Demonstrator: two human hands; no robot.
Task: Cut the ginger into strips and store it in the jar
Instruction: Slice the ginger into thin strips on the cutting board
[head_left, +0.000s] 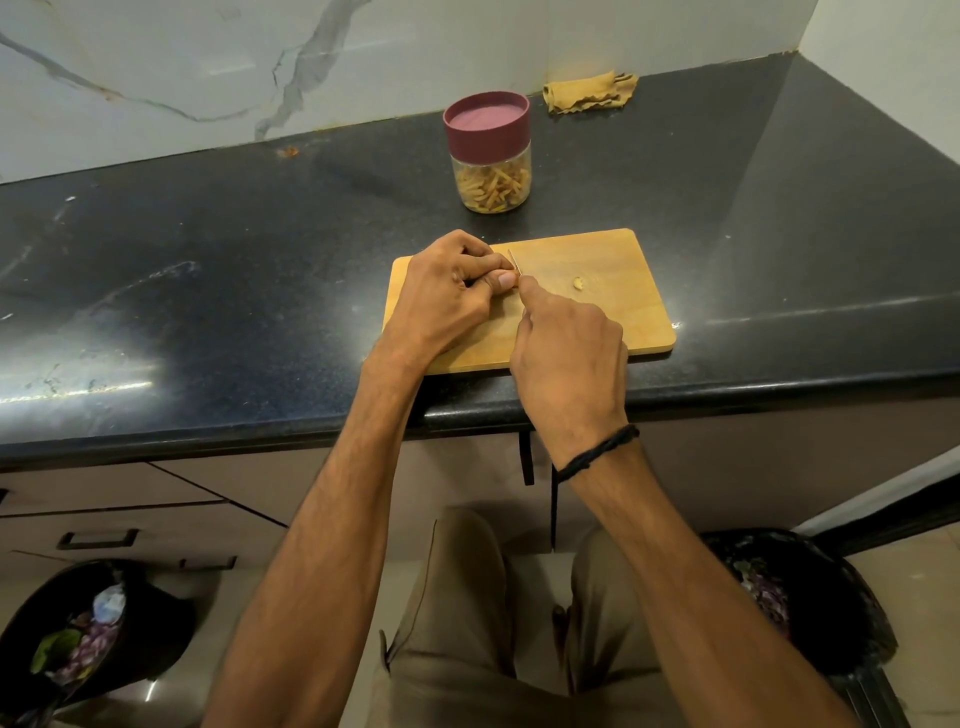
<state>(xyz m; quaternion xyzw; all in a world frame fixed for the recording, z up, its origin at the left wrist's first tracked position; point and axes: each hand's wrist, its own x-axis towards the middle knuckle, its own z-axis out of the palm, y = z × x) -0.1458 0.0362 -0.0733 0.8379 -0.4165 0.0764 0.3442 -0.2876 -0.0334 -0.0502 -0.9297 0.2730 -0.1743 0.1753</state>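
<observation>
Left hand (452, 291): fingers curled tight on the cutting board (639, 291), likely pinning the ginger piece, which is hidden under them. Jar (488, 156) sits beyond its knuckles, lid on, strips inside. Knife (514, 261) blade is edge-on, just beside the left thumb tip. Right hand (569, 358) is fisted round the handle. Ginger scrap (578, 282) lies just beyond the right forefinger. Suggest: tuck that thumb back, keep the blade vertical against the knuckles, cut thin even slices, and step the fingers back per cut.

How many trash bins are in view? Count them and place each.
2. The left bin sits on the floor below the drawers; the right bin sits on the floor at lower right. Others may be out of view.
</observation>
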